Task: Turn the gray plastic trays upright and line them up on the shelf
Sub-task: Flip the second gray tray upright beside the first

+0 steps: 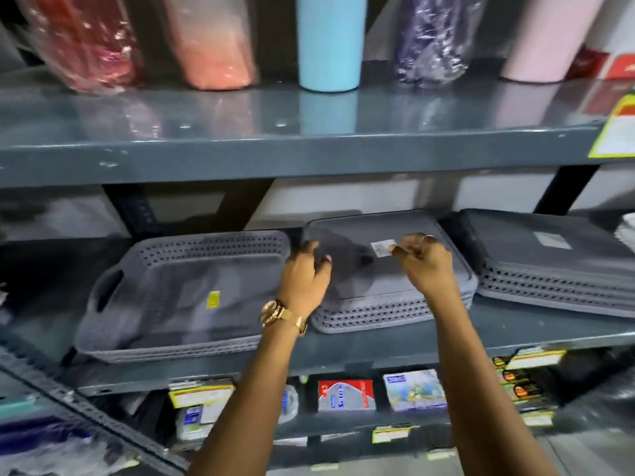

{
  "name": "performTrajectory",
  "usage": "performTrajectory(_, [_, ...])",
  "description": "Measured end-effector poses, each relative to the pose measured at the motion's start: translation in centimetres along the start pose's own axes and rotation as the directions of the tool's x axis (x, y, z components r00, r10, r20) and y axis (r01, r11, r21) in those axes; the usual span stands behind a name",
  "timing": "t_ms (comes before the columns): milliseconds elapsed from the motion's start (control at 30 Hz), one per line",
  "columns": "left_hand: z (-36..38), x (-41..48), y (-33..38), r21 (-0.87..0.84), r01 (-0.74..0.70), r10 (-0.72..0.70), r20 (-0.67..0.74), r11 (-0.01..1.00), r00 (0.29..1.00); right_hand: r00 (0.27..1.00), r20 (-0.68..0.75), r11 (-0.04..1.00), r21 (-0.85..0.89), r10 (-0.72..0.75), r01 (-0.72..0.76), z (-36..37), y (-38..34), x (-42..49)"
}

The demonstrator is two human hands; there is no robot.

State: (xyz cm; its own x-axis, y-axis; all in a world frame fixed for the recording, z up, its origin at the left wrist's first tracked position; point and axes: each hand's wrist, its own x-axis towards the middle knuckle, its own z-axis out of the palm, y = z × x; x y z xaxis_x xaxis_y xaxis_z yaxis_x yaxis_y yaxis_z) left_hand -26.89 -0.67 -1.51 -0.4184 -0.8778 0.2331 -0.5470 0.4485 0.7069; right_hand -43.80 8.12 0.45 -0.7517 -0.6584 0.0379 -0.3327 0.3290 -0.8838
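Three stacks of gray perforated plastic trays sit on the middle shelf point(378, 352). The left stack point(178, 293) is open side up, with a yellow sticker inside. The middle stack point(364, 276) lies upside down, a white label on its flat bottom. The right stack point(549, 266) is also upside down. My left hand point(307, 273), with a gold watch on the wrist, curls its fingers over the left edge of the middle stack's top tray. My right hand point(424, 262), wearing a ring, rests on that same tray with fingers curled beside the white label.
The shelf above point(309, 149) holds tall tumblers in red, orange, blue point(330, 42), purple and pink, and its front edge overhangs the trays. Below are small packaged goods point(345, 395) and price tags. A yellow sign point(618, 132) hangs at the right.
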Motion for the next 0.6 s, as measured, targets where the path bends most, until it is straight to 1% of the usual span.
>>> performTrajectory(67, [2.7, 1.3, 0.8, 0.174, 0.091, -0.103, 0.061, 0.981, 0.993, 1.000, -0.010, 0.999, -0.043, 0.007, -0.008, -2.6, 1.7, 3.1])
performTrajectory(100, [3.4, 2.0, 0.6, 0.219, 0.135, -0.153, 0.068, 0.966, 0.986, 1.000, 0.004, 0.995, -0.096, 0.004, -0.003, -3.2, 2.4, 4.6])
performTrajectory(167, [5.3, 3.8, -0.1, 0.240, 0.222, -0.240, 0.047, 0.945, 0.970, 0.995, 0.086, 0.984, -0.177, 0.043, -0.027, -4.3, 4.0, 7.8])
performTrajectory(233, [7.1, 5.6, -1.7, 0.224, 0.310, -0.317, -0.003, 0.924, 0.948, 0.984, 0.141, 0.978, -0.191, 0.111, -0.083, -4.8, 5.0, 9.9])
performTrajectory(267, [8.5, 6.9, -3.8, 0.203, 0.346, -0.348, -0.029, 0.916, 0.937, 0.978, 0.165, 0.979, -0.179, 0.129, -0.099, -5.0, 5.3, 10.3])
performTrajectory(300, [9.7, 7.8, -5.5, 0.178, 0.386, -0.382, -0.061, 0.905, 0.922, 0.968, 0.202, 0.982, -0.145, 0.152, -0.124, -5.3, 5.5, 10.6])
performTrajectory(367, [10.4, 7.3, -5.5, 0.138, 0.459, -0.450, -0.093, 0.877, 0.888, 0.942, 0.262, 0.977, -0.009, 0.210, -0.215, -5.7, 5.6, 10.5])
performTrajectory(400, [10.0, 6.4, -4.0, 0.088, 0.475, -0.467, -0.099, 0.876, 0.879, 0.933, 0.282, 0.965, 0.075, 0.222, -0.252, -5.9, 5.7, 10.4])
performTrajectory(467, [9.1, 4.4, -0.6, -0.001, 0.489, -0.484, -0.143, 0.872, 0.863, 0.938, 0.272, 0.938, 0.208, 0.216, -0.276, -6.4, 5.5, 10.1])
performTrajectory(533, [8.1, 2.9, 2.1, -0.117, 0.435, -0.450, -0.217, 0.893, 0.866, 0.949, 0.227, 0.911, 0.301, 0.220, -0.283, -7.1, 5.3, 9.8])
performTrajectory(600, [7.2, 2.4, 3.5, -0.242, 0.318, -0.383, -0.300, 0.917, 0.874, 0.958, 0.189, 0.871, 0.406, 0.215, -0.276, -7.7, 4.9, 9.7])
